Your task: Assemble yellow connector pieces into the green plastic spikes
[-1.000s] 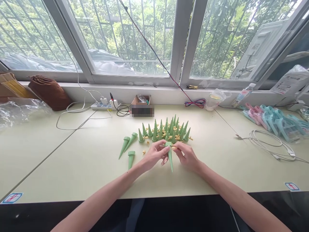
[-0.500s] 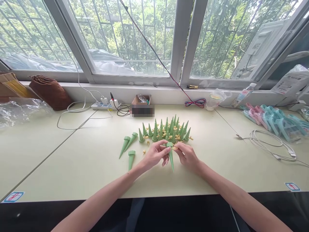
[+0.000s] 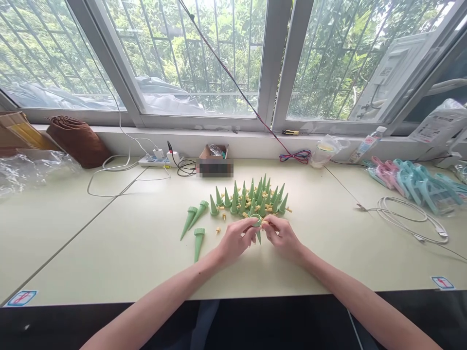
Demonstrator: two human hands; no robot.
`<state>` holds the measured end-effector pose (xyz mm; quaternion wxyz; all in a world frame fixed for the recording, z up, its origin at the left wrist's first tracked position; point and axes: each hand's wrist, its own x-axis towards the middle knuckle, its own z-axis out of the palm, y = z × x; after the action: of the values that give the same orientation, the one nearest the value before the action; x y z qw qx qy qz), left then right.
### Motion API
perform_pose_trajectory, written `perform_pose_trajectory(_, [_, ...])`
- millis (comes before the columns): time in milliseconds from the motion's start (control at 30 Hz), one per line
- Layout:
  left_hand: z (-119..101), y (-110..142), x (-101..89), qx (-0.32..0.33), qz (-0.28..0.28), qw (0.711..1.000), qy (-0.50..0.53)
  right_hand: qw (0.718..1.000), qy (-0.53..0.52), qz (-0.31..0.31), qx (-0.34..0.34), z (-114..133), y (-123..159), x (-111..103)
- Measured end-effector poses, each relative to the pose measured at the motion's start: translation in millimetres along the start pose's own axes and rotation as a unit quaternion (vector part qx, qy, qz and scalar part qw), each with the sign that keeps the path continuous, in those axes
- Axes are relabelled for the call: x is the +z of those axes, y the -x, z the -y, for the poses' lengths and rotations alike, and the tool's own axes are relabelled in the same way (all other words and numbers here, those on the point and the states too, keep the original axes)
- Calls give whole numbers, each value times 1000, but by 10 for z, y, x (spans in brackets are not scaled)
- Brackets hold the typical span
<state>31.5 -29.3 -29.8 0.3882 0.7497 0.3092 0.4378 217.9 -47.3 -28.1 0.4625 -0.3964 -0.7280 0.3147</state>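
Observation:
My left hand (image 3: 239, 238) is closed round the ribbed cap end of a green plant watering spike (image 3: 257, 221), whose open top faces me and whose tip points down. My right hand (image 3: 283, 236) pinches a small yellow valve (image 3: 264, 222) against the spike's side, just below its rim; the fingers partly hide the joint. Behind both hands stand several green spikes (image 3: 233, 206), points up, with yellow valves among them. Left of my left hand, loose green spikes (image 3: 199, 240) lie on their sides, and a small yellow valve (image 3: 218, 230) rests nearby.
On the pale table (image 3: 127, 253) at the back are a small cardboard box (image 3: 215, 165) and a power strip (image 3: 156, 160) with cords. To the right lie a coiled white cable (image 3: 404, 218) and pastel plastic items (image 3: 423, 182). A brown bundle (image 3: 76, 141) sits back left.
My left hand has turned the held spike, so its open top now shows and less of its tip is visible. My right hand stays at its side with the yellow valve.

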Motion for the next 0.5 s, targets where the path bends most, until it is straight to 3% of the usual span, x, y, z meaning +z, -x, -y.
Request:
perform_pose_trajectory(267, [-47,-104,-36,-114,52,972,196,998,43,-10,-38,-35,-28,-2])
perform_pose_trajectory(500, [-166,-149,-93,-190,109,937,274,996,48,-16,-67,-45,-29,-9])
